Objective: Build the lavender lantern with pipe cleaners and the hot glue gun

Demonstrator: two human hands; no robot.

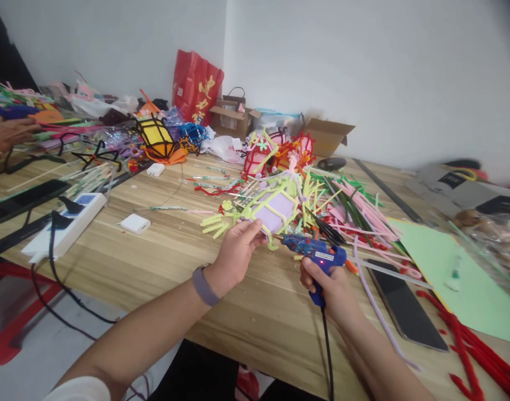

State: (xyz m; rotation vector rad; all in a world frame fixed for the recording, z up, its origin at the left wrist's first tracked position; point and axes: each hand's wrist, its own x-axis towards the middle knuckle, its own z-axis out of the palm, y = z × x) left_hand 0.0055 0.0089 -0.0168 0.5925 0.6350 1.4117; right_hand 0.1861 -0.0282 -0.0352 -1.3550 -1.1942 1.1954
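My left hand (241, 250), with a grey band at the wrist, pinches the lower edge of a small lantern (275, 211). Its panels are lilac and its frame is made of pale yellow-green pipe cleaners. In my right hand (328, 284) is a blue hot glue gun (313, 249), its handle gripped and a small red light showing. The gun's nozzle points left at the lantern's lower corner, close to my left fingertips; whether it touches cannot be made out. A clear glue stick (388, 273) sticks out of the gun's back, and a black cord hangs from the handle.
Pipe cleaners (363, 206) lie heaped behind the lantern. At right are a phone (405, 306), green sheet (467, 278) and red pipe cleaners (467, 340). At left stand a power strip (66, 225), white adapter (135, 224) and yellow lantern (154, 136). Another person's hand (8, 136) works far left.
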